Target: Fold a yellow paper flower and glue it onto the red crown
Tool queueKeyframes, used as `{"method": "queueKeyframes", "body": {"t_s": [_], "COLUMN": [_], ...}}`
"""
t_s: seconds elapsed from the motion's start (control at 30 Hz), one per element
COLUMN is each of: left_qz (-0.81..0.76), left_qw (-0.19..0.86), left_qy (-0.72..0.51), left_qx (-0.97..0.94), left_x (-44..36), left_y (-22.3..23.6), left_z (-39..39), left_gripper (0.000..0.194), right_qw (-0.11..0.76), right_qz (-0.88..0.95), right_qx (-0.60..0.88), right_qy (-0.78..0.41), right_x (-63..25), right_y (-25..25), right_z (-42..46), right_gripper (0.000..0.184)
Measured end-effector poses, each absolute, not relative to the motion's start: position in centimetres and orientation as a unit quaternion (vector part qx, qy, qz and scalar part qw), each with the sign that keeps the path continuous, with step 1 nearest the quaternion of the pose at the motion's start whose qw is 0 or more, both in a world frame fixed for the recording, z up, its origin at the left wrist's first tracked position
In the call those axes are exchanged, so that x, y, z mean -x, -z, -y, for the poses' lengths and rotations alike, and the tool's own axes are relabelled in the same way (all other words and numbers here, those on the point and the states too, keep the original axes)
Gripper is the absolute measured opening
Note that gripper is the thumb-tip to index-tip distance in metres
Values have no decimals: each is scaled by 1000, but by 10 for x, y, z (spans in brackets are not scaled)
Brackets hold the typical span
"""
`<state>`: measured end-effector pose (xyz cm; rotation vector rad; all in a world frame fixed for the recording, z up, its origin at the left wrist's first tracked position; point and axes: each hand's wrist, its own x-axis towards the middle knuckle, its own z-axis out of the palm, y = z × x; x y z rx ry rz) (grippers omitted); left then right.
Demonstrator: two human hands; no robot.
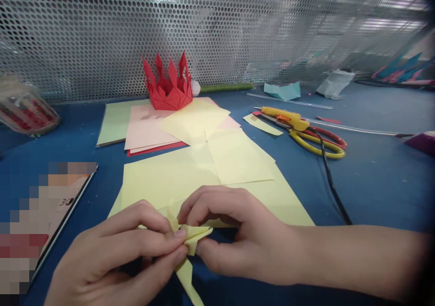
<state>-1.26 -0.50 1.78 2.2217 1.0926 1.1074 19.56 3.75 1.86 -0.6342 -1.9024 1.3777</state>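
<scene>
A small folded piece of yellow paper (196, 236) is between my two hands, just above the near edge of the table. My left hand (125, 247) pinches it from the left between thumb and fingertips. From the right, my right hand (234, 229) grips its other side, the thumb below and the curled fingers above. One narrow pointed strip of the folded paper sticks up, and another hangs down toward me. My fingers cover part of the folds. Beneath and beyond the hands lie yellow paper sheets (166, 172), one with a crease.
A red paper crown (171, 93) stands on pink and green sheets at the back. To the right, a yellow glue gun (285, 117) lies over scissors (317, 150), its black cord (331, 184) trailing nearer. A tablet (64, 224) lies left; a jar (27, 109) stands behind it.
</scene>
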Motion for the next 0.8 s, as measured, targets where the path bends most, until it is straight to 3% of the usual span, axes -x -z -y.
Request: {"method": "queueKeyframes", "body": {"t_s": [0.37,0.6,0.8], "left_qz": [-390,-404,-424], "left_qw": [217,249,260], "left_qy": [-398,-410,-422], "left_qx": [-801,-779,-758], "left_x": [11,12,10], "left_y": [-16,-16,-16], "left_z": [4,3,0], "left_gripper": [29,26,26], "right_qw": [322,327,310], "right_qz": [707,724,685], "right_qx": [249,222,268], "right_qy": [-578,-565,-602], "right_x": [-195,-198,-197], "right_y": [-21,-22,-22], "right_z": [-37,-39,-38], "right_gripper": [10,20,6]}}
